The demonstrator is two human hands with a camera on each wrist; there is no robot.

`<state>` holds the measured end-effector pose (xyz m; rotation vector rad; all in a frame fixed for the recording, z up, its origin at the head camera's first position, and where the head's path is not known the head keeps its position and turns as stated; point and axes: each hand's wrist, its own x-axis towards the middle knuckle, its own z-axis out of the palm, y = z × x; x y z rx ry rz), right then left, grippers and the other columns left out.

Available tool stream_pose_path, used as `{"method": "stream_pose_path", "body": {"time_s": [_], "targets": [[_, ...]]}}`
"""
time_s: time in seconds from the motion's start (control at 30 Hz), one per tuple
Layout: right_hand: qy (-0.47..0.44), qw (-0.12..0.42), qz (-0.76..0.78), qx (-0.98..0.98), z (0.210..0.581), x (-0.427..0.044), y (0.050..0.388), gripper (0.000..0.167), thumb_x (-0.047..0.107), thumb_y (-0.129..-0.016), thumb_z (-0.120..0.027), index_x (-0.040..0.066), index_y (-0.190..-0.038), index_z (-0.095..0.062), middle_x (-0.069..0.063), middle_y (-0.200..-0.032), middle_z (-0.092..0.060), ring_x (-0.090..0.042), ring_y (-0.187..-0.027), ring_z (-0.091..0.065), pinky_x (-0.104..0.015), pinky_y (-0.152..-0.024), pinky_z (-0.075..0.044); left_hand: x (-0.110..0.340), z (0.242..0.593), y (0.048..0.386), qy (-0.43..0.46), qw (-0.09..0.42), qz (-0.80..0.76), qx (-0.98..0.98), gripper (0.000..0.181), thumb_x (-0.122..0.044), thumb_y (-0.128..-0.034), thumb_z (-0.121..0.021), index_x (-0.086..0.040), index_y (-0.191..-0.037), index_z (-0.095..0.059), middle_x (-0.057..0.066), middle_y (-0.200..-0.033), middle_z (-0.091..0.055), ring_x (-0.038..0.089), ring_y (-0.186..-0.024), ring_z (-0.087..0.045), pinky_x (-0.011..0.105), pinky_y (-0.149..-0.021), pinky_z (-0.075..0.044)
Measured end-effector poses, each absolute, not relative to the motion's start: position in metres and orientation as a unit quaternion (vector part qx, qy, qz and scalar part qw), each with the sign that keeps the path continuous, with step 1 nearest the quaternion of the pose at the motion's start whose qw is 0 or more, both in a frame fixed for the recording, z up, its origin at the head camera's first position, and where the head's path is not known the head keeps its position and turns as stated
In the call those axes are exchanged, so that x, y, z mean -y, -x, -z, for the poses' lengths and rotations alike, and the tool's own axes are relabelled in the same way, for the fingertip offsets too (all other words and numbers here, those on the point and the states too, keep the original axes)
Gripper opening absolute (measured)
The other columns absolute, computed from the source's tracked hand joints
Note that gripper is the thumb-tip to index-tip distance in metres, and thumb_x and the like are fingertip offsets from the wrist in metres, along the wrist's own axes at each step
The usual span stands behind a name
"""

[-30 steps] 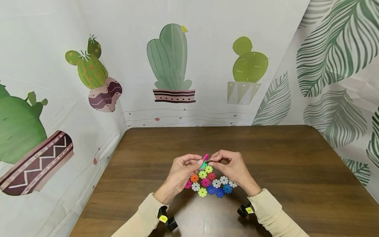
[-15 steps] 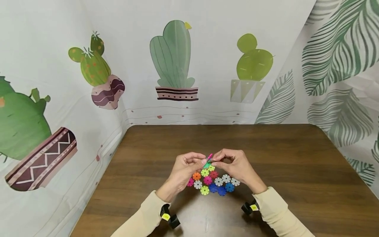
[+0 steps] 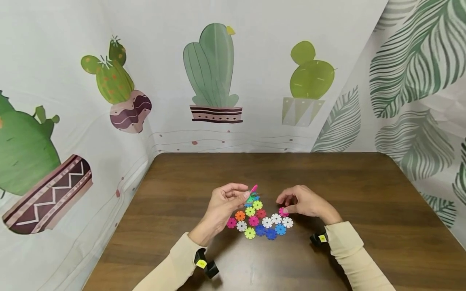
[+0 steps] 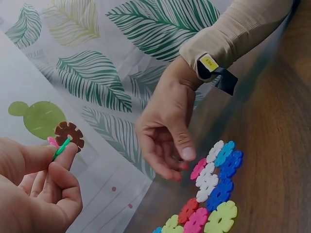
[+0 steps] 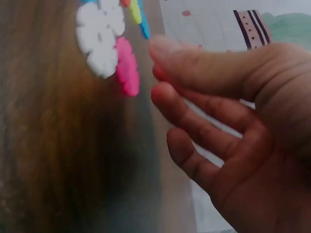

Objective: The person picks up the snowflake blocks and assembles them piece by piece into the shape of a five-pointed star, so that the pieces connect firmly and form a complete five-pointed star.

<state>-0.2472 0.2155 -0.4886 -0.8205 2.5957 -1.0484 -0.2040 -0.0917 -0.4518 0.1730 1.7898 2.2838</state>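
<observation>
My left hand (image 3: 225, 204) pinches a green notched flower-shaped disc (image 4: 61, 149) between thumb and fingers, raised above the table. Joined to it are a brown disc (image 4: 73, 132) and a pink disc (image 3: 254, 188), seen edge-on in the head view. My right hand (image 3: 303, 202) hovers at the right of the loose discs, fingers loosely bent, holding nothing. Nearest to its thumb lies a loose pink disc (image 5: 127, 67); a gap shows between them in the right wrist view. White discs (image 4: 208, 182) lie beside that pink one.
Several more loose discs lie in a cluster on the brown wooden table (image 3: 346, 182): orange (image 3: 240, 215), red (image 3: 261, 213), dark blue (image 3: 271, 233) and yellow-green (image 3: 250, 233) ones. A printed cloth (image 3: 255, 81) with cacti and leaves hangs behind the table.
My right hand has left the joined discs and moved right, uncovering the loose pink disc. My left hand stays nearly in place, still pinching the joined discs.
</observation>
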Motion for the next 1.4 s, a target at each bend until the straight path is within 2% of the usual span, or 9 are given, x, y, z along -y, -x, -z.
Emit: {"method": "stream_pose_path", "body": {"time_s": [0.1,0.3,0.43,0.6,0.77,0.87,1.13,1.27,1.4], "targets": [[0.291,0.126,0.359,-0.878,0.495,-0.220,0.249,0.023,0.015,-0.089,-0.089,0.019,-0.110,-0.082,0.004,-0.103,-0.080,-0.014,-0.093,-0.070,-0.027,-0.079,-0.057,0.092,0.452,0.205,-0.063,0.112,-0.783,-0.608,0.031,0.001,-0.0983,-0.074,0.013,-0.125,-0.066,-0.006,-0.083,-0.078,0.006,-0.072,-0.070,0.020,-0.072,-0.061],[0.299,0.129,0.365,-0.872,0.508,-0.222,0.252,0.026,0.015,-0.089,-0.089,0.022,-0.113,-0.080,0.008,-0.105,-0.077,-0.013,-0.097,-0.066,-0.027,-0.084,-0.055,0.095,0.453,0.206,-0.051,0.108,-0.779,-0.615,0.016,-0.002,-0.0978,-0.076,-0.005,-0.113,-0.075,-0.006,-0.085,-0.080,0.008,-0.075,-0.073,0.023,-0.076,-0.063],[0.297,0.128,0.364,-0.873,0.509,-0.220,0.252,0.026,0.014,-0.088,-0.089,0.022,-0.111,-0.078,0.010,-0.103,-0.076,-0.010,-0.097,-0.066,-0.027,-0.085,-0.055,0.094,0.454,0.207,-0.049,0.105,-0.780,-0.615,0.017,-0.002,-0.0979,-0.076,-0.003,-0.115,-0.075,-0.006,-0.085,-0.080,0.008,-0.075,-0.072,0.023,-0.075,-0.063],[0.293,0.125,0.377,-0.869,0.508,-0.219,0.252,0.023,0.010,-0.086,-0.090,0.020,-0.104,-0.079,0.008,-0.094,-0.077,-0.005,-0.087,-0.068,-0.025,-0.077,-0.056,0.094,0.457,0.208,-0.039,0.106,-0.784,-0.610,0.015,-0.002,-0.0988,-0.075,-0.005,-0.113,-0.076,-0.007,-0.085,-0.080,0.007,-0.074,-0.072,0.025,-0.077,-0.063],[0.293,0.121,0.385,-0.867,0.507,-0.219,0.252,0.020,0.010,-0.087,-0.089,0.023,-0.098,-0.079,0.009,-0.088,-0.076,-0.003,-0.083,-0.067,-0.023,-0.074,-0.056,0.096,0.463,0.212,-0.034,0.117,-0.783,-0.610,0.031,0.001,-0.0988,-0.073,0.011,-0.127,-0.067,-0.005,-0.087,-0.078,0.008,-0.074,-0.070,0.024,-0.077,-0.063],[0.293,0.119,0.393,-0.863,0.505,-0.221,0.251,0.017,0.013,-0.088,-0.089,0.024,-0.097,-0.080,0.010,-0.087,-0.076,-0.004,-0.082,-0.068,-0.023,-0.074,-0.057,0.096,0.469,0.216,-0.027,0.124,-0.776,-0.618,0.037,0.003,-0.0984,-0.073,0.016,-0.131,-0.062,-0.004,-0.089,-0.076,0.009,-0.075,-0.070,0.024,-0.078,-0.064],[0.267,0.075,0.457,-0.845,0.480,-0.242,0.247,0.013,0.013,-0.090,-0.088,0.017,-0.099,-0.080,-0.001,-0.091,-0.081,-0.010,-0.080,-0.071,-0.026,-0.070,-0.058,0.075,0.486,0.225,-0.062,0.156,-0.751,-0.638,0.040,0.006,-0.0977,-0.071,0.017,-0.135,-0.062,-0.002,-0.093,-0.075,0.011,-0.086,-0.075,0.029,-0.086,-0.066],[0.251,0.056,0.494,-0.831,0.465,-0.249,0.243,0.015,0.011,-0.089,-0.088,0.015,-0.101,-0.080,-0.005,-0.093,-0.082,-0.013,-0.079,-0.073,-0.027,-0.067,-0.058,0.059,0.490,0.226,-0.070,0.170,-0.745,-0.641,0.039,0.006,-0.0975,-0.071,0.015,-0.135,-0.063,-0.002,-0.093,-0.073,0.011,-0.085,-0.076,0.030,-0.087,-0.066],[0.255,0.043,0.516,-0.817,0.456,-0.250,0.240,0.015,0.009,-0.089,-0.087,0.014,-0.101,-0.080,-0.007,-0.092,-0.082,-0.018,-0.077,-0.075,-0.028,-0.066,-0.059,0.044,0.493,0.227,-0.067,0.194,-0.731,-0.650,0.043,0.006,-0.0958,-0.073,0.010,-0.138,-0.064,0.010,-0.104,-0.078,0.013,-0.088,-0.077,0.031,-0.089,-0.066]]}}
